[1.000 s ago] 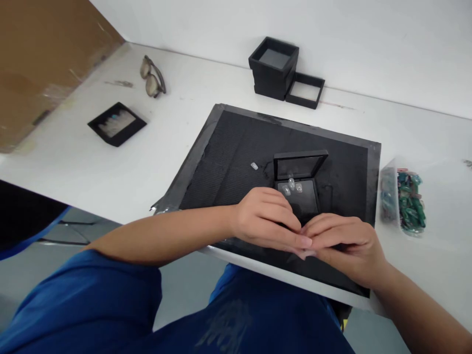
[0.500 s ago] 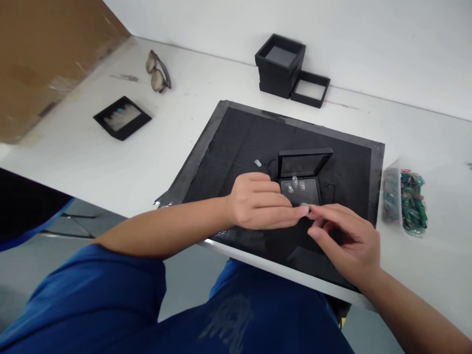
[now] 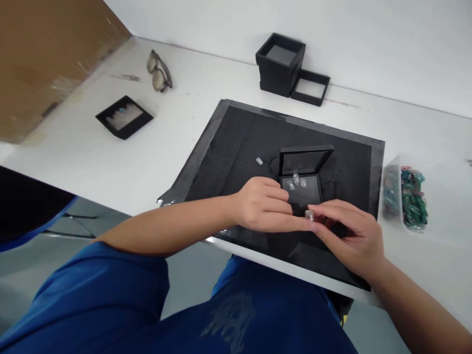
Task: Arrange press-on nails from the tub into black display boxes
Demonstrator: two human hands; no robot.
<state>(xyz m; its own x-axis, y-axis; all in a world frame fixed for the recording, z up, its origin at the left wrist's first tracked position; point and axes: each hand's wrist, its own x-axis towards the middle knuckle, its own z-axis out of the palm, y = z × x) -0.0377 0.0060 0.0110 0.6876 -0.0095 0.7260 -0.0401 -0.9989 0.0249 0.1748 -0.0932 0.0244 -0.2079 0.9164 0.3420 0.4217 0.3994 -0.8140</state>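
Three pale stones are contained in the open box; a fourth stone is pinched jointly by left hand and right hand; the white surface is partly mat-covered

A small gem-sorting workbench it seemed — plain white table against a white wall, black work mat at centre frame, black display boxes stacked upper centre, bag of green stones at right edge, cardboard upper left.

White table carrying a black mat
Mat under the left hand; farther left, a display case and glasses; beyond, stacked black boxes; right of the right hand, bagged green stones.
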